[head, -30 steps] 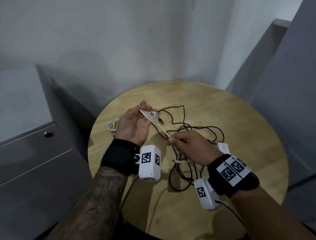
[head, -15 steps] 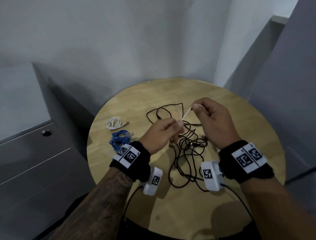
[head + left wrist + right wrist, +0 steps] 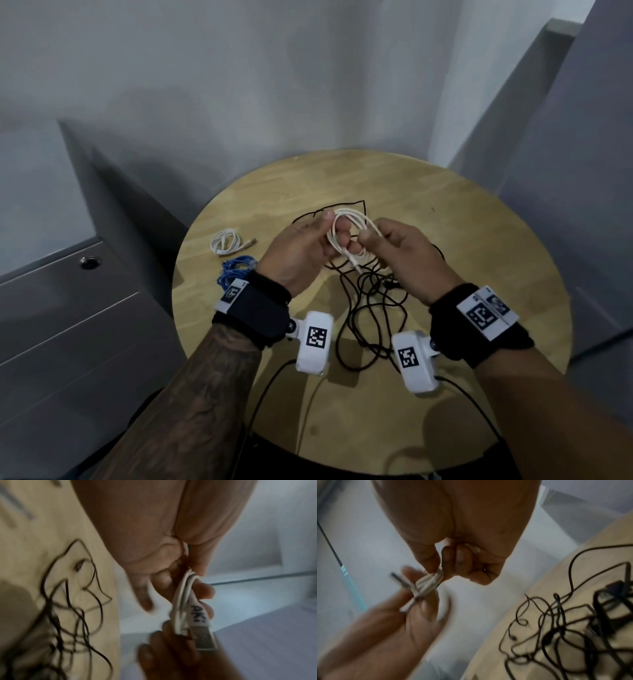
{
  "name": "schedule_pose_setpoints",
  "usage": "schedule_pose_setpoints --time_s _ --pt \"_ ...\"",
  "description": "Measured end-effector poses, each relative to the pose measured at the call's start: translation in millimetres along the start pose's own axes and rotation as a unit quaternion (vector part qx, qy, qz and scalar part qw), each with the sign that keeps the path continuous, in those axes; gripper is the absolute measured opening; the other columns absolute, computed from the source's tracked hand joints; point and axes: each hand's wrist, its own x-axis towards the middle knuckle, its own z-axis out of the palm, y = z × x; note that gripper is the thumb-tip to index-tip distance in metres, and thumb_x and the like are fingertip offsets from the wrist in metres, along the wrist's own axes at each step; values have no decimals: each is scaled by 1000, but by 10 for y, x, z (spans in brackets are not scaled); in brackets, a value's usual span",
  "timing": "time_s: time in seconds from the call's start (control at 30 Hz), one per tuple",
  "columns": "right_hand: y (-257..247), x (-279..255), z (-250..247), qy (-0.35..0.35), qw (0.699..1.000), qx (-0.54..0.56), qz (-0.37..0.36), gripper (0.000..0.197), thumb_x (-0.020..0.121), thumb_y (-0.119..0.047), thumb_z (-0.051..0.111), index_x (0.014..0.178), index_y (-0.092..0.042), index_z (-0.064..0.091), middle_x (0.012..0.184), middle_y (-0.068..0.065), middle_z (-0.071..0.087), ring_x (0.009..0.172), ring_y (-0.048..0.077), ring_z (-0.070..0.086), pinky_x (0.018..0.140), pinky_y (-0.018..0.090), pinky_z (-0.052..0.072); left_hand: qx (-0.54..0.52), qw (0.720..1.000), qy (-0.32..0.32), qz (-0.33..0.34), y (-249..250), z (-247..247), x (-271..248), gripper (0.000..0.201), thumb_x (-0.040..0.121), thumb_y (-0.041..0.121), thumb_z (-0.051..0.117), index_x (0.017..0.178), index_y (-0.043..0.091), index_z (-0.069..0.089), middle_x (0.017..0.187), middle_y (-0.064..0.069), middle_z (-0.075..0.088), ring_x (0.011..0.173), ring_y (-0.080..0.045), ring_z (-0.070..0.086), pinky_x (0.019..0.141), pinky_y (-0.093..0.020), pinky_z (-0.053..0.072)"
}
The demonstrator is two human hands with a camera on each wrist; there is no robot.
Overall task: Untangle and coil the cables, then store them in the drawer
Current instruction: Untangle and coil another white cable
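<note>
White cable [image 3: 349,236] coiled between both hands

Round wooden table [image 3: 479,240] in a grey-walled corner beside a grey cabinet [image 3: 68,325].

A white cable [image 3: 349,236] is wound into several loops held up between the left hand [image 3: 301,253] and the right hand [image 3: 407,260], above the table. Its white USB plug [image 3: 200,623], marked in black pen, lies against the left fingers, metal tip pointing away from the palm. Under both hands sprawls a tangle of thin black cables [image 3: 370,308], loose and uncoiled. Left of the left hand lie 2 finished coils: a white coil [image 3: 226,241] and, nearer the wrist, a blue coil [image 3: 236,270].
</note>
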Motion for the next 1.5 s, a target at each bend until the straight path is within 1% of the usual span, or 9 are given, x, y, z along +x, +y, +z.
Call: schedule_pose_setpoints --time_s 0.17,0.4,0.53,0.83,0.93,1.1,1.3,1.4,1.5 --pt "44 -41 76 -9 998 -61 -6 18 103 -27 53 94 -13 61 73 4 55 65 8 46 63 27 38 27 996 84 21 -128 65 18 27 105 18 36 91 2 51 57 9 49 53 -8 32 52 -17 33" --pt "165 35 -44 99 984 -147 -17 12 100 -20 58 95 -18 69 91 -1 59 80 1 53 72 8 39 64 993 94 11 -178 93 -49 27 104 14 39 83 7 54 75 -2 46 51 -4 32 48 -18 26" --pt "195 29 26 86 996 -8 33 11 97 -13 63 96 -14 73 81 -3 72 70 5 61 67 17 47 89 994 59 -4 -208 117 -68 30 105 17 38 82 5 54 69 -2 39 51 -6 28 48 -18 24" --pt "80 19 25 3 968 205 145 18 92 -4 62 105 -16 69 70 6 59 53 13 43 50 24 34 75 996 37 -43 -160 79 -87 31 104 20 40 85 4 58 58 7 47 48 -5 30 45 -15 25" --pt "17 -20 62 -22 973 206 105 30 91 -17 67 120 -23 68 85 17 61 61 13 51 57 25 40 68 996 51 -17 -175 79 -85 27 103 21 42 87 6 59 65 2 49 50 -6 35 47 -17 26" --pt "-20 -86 138 -23 989 140 44 57 85 -15 78 136 -21 55 111 14 72 106 32 68 96 40 55 122 989 79 26 -207 107 -95 26 103 20 43 88 10 62 69 1 61 57 -6 56 52 -17 44" --pt "-78 -76 220 92 982 163 19 22 91 -18 71 113 -19 68 95 5 78 85 11 73 78 23 56 -23 1000 17 -6 -185 204 -92 29 101 15 32 109 -1 56 71 -1 34 57 -8 31 55 -21 30" --pt "-82 -71 236 120 971 205 27 19 93 -16 69 110 -9 68 82 0 77 72 8 72 65 17 54 -33 999 -25 -15 -201 209 -105 44 88 14 40 126 -6 50 73 0 32 62 -9 33 59 -22 33" --pt "-89 -73 203 105 975 192 40 18 95 -19 66 108 -7 68 77 -1 75 69 11 71 66 21 54 18 1000 -7 12 -275 167 -83 40 99 15 41 131 -9 47 75 0 33 61 -7 36 60 -21 35"
